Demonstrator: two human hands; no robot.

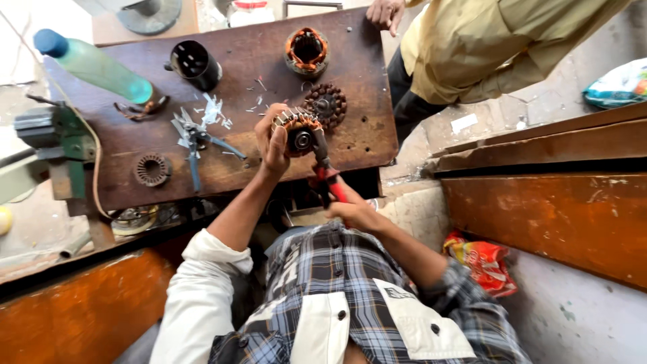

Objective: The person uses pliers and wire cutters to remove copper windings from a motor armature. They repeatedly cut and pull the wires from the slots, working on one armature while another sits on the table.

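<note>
My left hand (271, 143) grips a round motor stator (297, 132) with copper windings, held above the front edge of the dark wooden workbench (236, 168). In my right hand (354, 210) is a pair of red-handled pliers (325, 172), its jaws reaching up to the stator's right side. Just behind the stator, a second brown toothed stator core (325, 104) lies flat on the bench.
On the bench are a wound stator (306, 49), a black cylinder housing (195, 65), a green bottle (94, 67), blue-handled pliers (195, 138), paper scraps and a small ring core (151, 169). Another person in yellow (472, 47) stands at the far right corner. A wooden ledge (546, 202) lies to the right.
</note>
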